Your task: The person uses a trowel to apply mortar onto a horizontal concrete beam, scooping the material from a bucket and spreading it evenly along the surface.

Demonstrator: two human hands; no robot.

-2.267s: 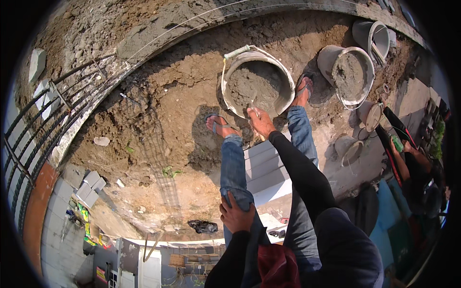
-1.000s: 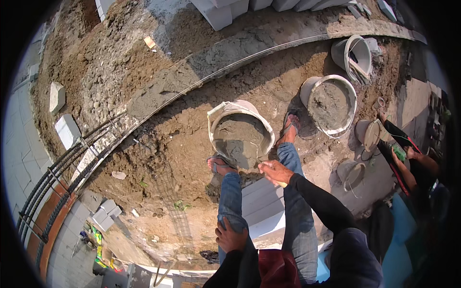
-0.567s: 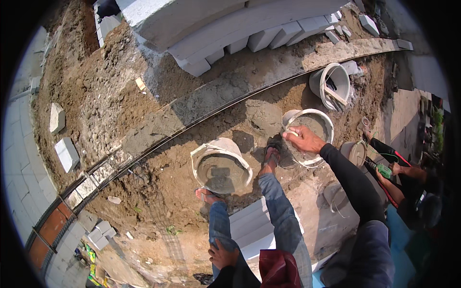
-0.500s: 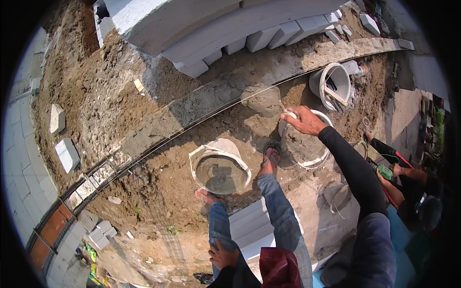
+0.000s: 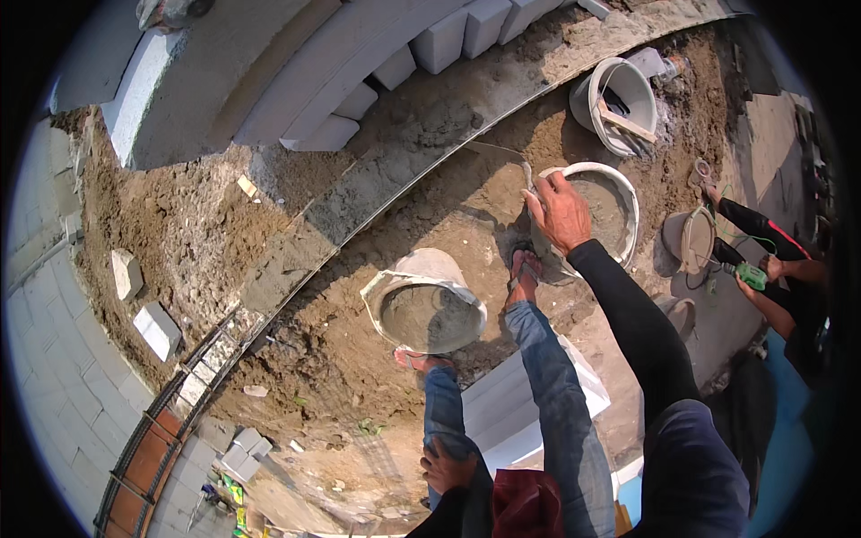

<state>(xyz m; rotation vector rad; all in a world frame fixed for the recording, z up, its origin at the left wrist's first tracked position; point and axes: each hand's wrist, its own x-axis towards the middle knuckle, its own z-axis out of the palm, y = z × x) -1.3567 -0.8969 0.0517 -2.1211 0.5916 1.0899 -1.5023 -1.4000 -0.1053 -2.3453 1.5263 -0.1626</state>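
My right hand [image 5: 563, 213] is closed round the handle of a trowel [image 5: 527, 170], the handle mostly hidden by the fingers. Seen nearly edge-on, the thin blade reaches left to the edge of a long strip of wet grey mortar [image 5: 386, 175]. Just beyond that hand stands a round bucket of mortar [image 5: 599, 199]. My left hand [image 5: 448, 466] lies on my left lower leg, fingers spread, holding nothing. A second bucket [image 5: 430, 316], with grey mortar inside, stands between my feet and the strip.
Pale blocks [image 5: 439, 40] line the strip's far side. A white bucket [image 5: 617, 106] holds a wooden-handled tool. At right, a co-worker grips a green power tool [image 5: 752, 276] beside another bucket [image 5: 691, 238]. A rebar frame [image 5: 175, 386] lies at left; white blocks [image 5: 529, 408] sit beside my legs.
The view has shifted. My right hand has turned over, and the trowel blade now tips edge-on at the strip. The mortar heap seen by the blade before no longer shows there.
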